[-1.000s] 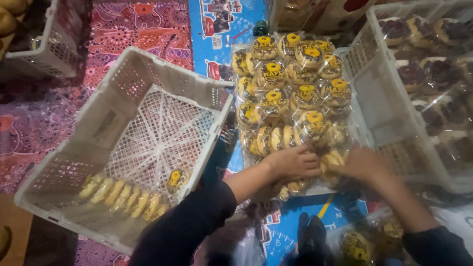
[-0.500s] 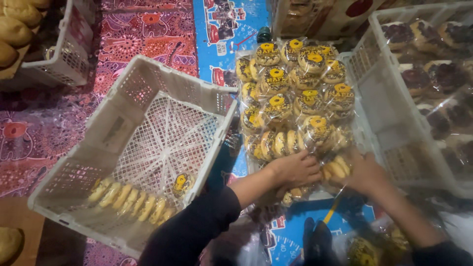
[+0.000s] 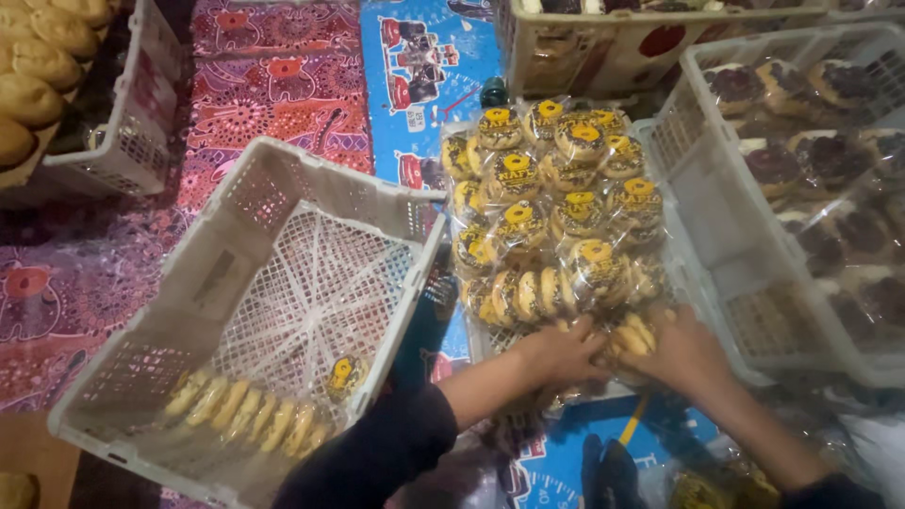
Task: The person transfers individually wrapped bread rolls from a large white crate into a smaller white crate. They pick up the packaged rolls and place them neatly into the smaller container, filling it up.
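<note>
A heap of clear plastic packs of round yellow-topped pastries lies in a white crate between two others. My left hand and my right hand meet at the near end of the heap, both closed around one pack of pastries. To the left stands a white lattice crate, tilted, with one row pack of pastries lying at its near side.
A white crate of dark-topped buns in plastic stands at the right. A cream crate sits at the back. Another crate with golden buns is at far left. Patterned red and blue mats cover the floor.
Both hands have stayed at the near end of the heap, shifting slightly right and closing together on a pack. The view has drifted a little.
</note>
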